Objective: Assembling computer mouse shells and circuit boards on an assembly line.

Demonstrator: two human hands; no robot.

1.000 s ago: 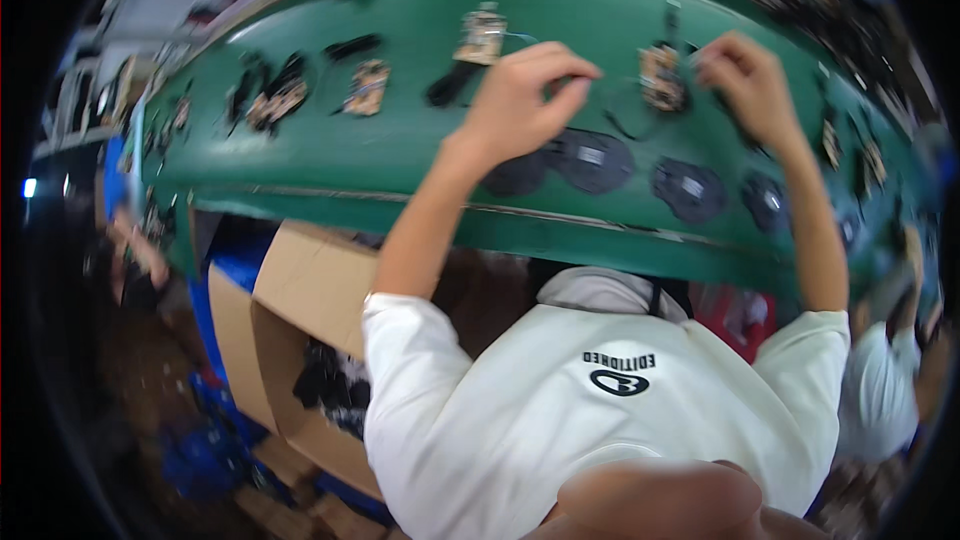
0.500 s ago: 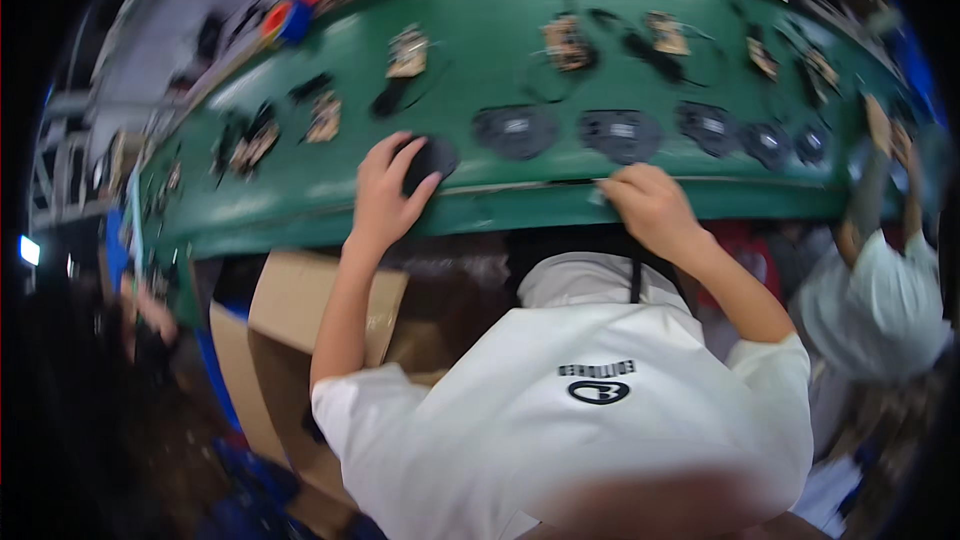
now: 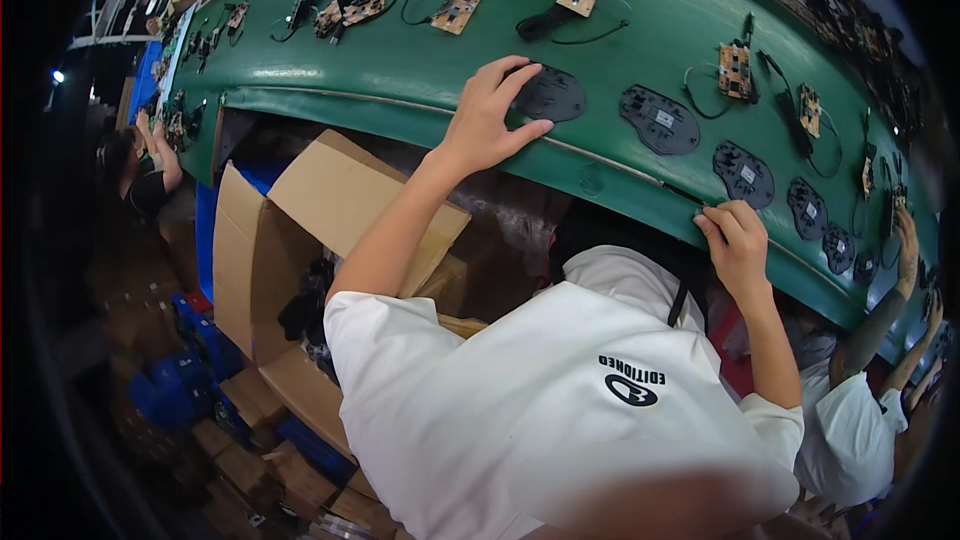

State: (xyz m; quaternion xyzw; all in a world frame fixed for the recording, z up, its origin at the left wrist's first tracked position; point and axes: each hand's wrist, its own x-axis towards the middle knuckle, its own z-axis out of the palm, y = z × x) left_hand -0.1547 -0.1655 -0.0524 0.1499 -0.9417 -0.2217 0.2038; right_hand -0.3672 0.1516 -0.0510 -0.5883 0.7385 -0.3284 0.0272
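Note:
My left hand (image 3: 485,125) grips a dark, rounded plastic base plate (image 3: 555,95) at its left side, its fingers over the far edge and its thumb at the near edge. The plate lies flat on the green bench (image 3: 400,65). At the bench's front edge, my right hand (image 3: 738,243) has its thumb and fingers pinched together; whether something small is between them I cannot make out. Right of the held plate lie more black plates, among them one (image 3: 658,120) and another (image 3: 743,175), each with a pale label.
Tan circuit boards with black cables, such as one board (image 3: 457,10), lie along the bench's far part. An open cardboard box (image 3: 240,265) stands below the front edge. Co-workers' hands (image 3: 907,245) are at the right; another person (image 3: 135,165) is at the far left.
The view has tilted, so the bench now slopes down to the right and more of the box shows. My left hand stays at the plate, my right at the bench edge.

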